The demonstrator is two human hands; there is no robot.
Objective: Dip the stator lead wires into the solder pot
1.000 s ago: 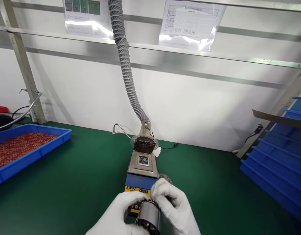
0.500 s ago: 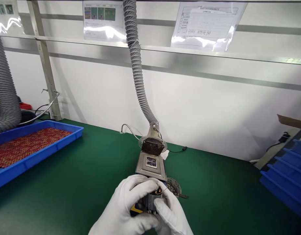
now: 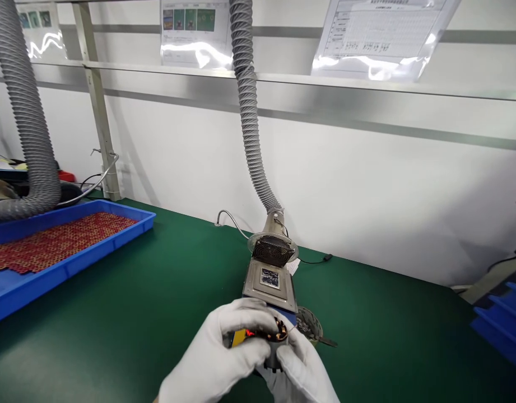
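Both my hands wear white gloves and meet at the bottom centre. My left hand (image 3: 218,352) and my right hand (image 3: 302,372) are wrapped round a small motor stator (image 3: 274,340), a grey metal cylinder with copper windings showing at its top. Just behind it stands a solder pot (image 3: 269,280) with a blue and yellow body and a square metal top. A grey ribbed extraction hose (image 3: 251,117) ends in a small fan grille (image 3: 271,249) right over the pot. A small round metal dish (image 3: 310,327) lies beside my right hand.
A blue tray (image 3: 73,263) filled with red-gold parts sits at the left on the green mat (image 3: 127,319). A second grey hose (image 3: 26,123) hangs at far left. Stacked blue trays (image 3: 503,322) stand at the right edge. Laminated sheets (image 3: 379,36) hang on the wall rail.
My hands turned the stator from lying sideways to end-up, so its copper windings now show. My view swung left, bringing in the second hose.
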